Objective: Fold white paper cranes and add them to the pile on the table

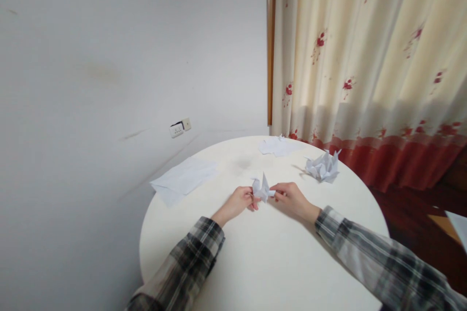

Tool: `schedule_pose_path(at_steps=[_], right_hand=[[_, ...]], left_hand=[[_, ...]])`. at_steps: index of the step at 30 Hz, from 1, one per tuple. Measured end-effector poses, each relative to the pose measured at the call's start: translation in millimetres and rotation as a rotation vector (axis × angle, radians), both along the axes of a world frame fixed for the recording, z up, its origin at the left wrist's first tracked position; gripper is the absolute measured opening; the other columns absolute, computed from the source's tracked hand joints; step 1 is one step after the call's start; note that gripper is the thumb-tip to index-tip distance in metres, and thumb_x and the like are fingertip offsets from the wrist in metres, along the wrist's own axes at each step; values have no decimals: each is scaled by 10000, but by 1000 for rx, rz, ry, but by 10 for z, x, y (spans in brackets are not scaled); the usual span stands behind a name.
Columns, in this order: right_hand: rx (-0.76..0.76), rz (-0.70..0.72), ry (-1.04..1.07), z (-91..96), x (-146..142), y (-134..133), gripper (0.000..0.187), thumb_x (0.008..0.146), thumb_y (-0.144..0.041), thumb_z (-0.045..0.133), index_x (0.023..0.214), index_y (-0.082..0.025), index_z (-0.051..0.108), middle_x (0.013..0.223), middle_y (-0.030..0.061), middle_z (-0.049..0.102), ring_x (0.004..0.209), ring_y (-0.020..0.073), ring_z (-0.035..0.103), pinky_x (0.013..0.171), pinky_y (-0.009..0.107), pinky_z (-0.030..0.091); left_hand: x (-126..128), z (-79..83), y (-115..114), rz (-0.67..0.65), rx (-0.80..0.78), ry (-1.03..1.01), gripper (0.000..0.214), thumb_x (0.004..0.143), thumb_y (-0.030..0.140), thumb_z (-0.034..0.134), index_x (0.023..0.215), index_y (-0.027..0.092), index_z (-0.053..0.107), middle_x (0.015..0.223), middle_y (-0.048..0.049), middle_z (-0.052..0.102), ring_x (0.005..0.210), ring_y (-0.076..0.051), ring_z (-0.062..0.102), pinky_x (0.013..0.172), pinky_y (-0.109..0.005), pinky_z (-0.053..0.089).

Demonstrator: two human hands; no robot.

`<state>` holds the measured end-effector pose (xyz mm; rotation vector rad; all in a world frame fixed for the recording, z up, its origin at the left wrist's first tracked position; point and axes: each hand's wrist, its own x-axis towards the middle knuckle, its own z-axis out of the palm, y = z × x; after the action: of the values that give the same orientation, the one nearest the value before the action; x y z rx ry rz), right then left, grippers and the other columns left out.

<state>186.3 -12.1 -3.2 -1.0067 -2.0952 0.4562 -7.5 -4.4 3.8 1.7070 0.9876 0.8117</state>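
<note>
A small folded white paper figure (262,188) is held just above the round white table (262,262), near its middle. My left hand (241,201) pinches the figure's left side with closed fingers. On the right side my right hand (292,199) pinches it too, fingers pressed together. Both arms wear plaid sleeves and come in from the bottom of the view.
A pile of finished folded paper figures (323,167) lies at the table's right rear. Flat white sheets (184,178) overhang the left edge, and another sheet (277,146) lies at the far edge. A wall with a socket (180,128) stands left, a curtain (365,68) right.
</note>
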Motion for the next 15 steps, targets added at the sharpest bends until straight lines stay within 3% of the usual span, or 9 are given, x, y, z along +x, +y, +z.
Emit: schedule_pose_path(at_steps=[10,15], right_hand=[[-248,-6,170,0,-62,6,230,675,-131,418,740,-121,639,536,2,585,490,92,493,482,173,362],[-306,1,158,-29,-56,11,175,668,-134,422,608,-129,586,473,-21,526,445,70,432,448,166,320]], left_hand=[[-13,86,-60,0,10,-9,131,635,225,517,597,103,543,484,-8,566,462,-97,528,497,-217,432],[-24,47,-29,-16,3,6,136,644,219,538,665,91,579,504,-12,573,484,-103,545,516,-222,438]])
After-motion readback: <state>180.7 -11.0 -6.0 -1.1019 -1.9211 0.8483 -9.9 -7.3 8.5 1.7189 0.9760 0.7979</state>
